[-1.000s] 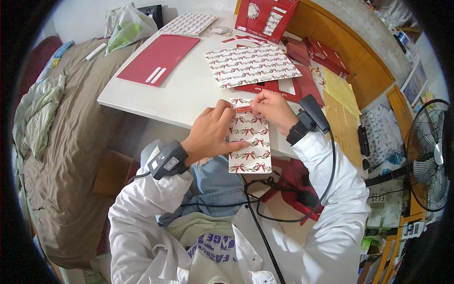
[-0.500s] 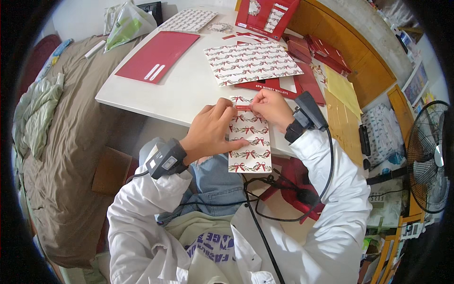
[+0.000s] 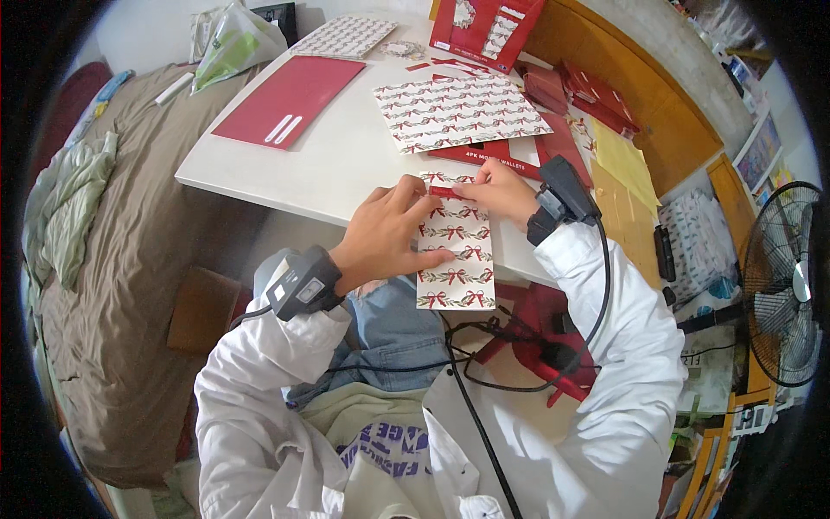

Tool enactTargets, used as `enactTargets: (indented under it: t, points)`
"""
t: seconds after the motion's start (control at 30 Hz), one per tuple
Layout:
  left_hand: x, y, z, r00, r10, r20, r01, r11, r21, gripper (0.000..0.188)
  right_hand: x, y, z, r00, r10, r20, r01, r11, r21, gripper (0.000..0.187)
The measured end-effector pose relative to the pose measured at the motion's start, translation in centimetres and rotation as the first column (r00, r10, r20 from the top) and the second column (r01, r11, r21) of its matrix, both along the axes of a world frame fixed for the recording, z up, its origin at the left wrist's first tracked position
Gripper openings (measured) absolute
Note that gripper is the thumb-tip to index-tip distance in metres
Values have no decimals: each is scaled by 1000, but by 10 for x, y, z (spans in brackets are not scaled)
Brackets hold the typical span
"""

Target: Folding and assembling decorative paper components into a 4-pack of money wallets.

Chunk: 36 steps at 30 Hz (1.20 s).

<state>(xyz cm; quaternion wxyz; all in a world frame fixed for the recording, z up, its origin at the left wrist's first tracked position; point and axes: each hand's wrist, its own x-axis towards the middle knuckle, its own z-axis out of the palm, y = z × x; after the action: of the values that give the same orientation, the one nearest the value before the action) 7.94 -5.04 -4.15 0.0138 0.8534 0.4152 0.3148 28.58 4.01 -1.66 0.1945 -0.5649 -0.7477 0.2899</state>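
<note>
A narrow white money wallet (image 3: 456, 278) printed with rows of green garland and red bows lies upright in front of me, its lower part overhanging the table edge. Across its upper part sits a small red label strip (image 3: 444, 192). My left hand (image 3: 386, 232) rests on the wallet's left side, thumb stretched over its face and apart from the fingers. Its index fingertip is at the strip's left end. With thumb and index finger together, my right hand (image 3: 500, 195) pinches at the strip's right end. The exact contact under the fingertips is hidden.
On the white table (image 3: 259, 177) lie a large patterned sheet (image 3: 462, 112), a red wallet (image 3: 290, 102) with two white slots and another patterned sheet (image 3: 344, 37). A red box (image 3: 488, 33) stands behind. Black cables (image 3: 484, 346) hang by my lap; a fan (image 3: 782, 285) is at right.
My right thumb and fingers have moved slightly left and down along the red strip. The wallet has shifted up a little. My left hand stays nearly in place.
</note>
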Motion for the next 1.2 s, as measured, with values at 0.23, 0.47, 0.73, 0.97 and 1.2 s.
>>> enactTargets:
  t: [0.23, 0.47, 0.73, 0.97, 1.2]
  points:
    - [-2, 2, 4, 1000, -18, 26, 18, 1000, -24, 62, -14, -4, 19, 975, -13, 222, 23, 999, -40, 46]
    - [-16, 37, 18, 998, 11, 55, -16, 995, 97, 46, 10, -48, 7, 973, 207, 100, -221, 718, 660, 45]
    - [-27, 84, 6, 986, 147, -76, -129, 972, 199, 41, 30, -153, 24, 725, 442, 528, -686, 529, 499, 46]
    - [-22, 81, 17, 935, 223, -277, -158, 959, 237, 29, 48, -139, -11, 623, 79, 778, -758, 308, 576, 33]
    - [-21, 72, 11, 951, 188, -246, -115, 951, 286, 24, 49, -120, -48, 644, -93, 759, -728, 229, 646, 29]
